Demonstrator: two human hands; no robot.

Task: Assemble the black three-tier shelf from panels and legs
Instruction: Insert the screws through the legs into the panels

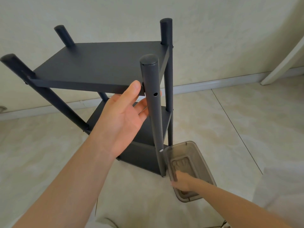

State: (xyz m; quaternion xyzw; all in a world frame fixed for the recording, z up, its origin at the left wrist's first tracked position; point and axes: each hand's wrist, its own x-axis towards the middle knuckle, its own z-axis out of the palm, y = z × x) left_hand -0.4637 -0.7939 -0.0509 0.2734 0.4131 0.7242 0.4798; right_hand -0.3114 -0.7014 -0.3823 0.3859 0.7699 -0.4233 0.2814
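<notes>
Left hand (122, 119): we grip the near right leg (152, 112), thumb pressed on the top panel (98, 63) edge, fingers curled behind the leg.
Right hand (181, 182): down in the smoky plastic box (197, 155); we cannot tell whether it pinches anything.
Shelf (144, 132): upright on the tiled floor (230, 129), three panels and four legs in place; the screw hole (155, 94) beside the top panel is empty.
Risk: we judge that this unfastened corner could slip off its hole if our grip eases, or the shelf could tip towards the box.
Writing: none we can read.
</notes>
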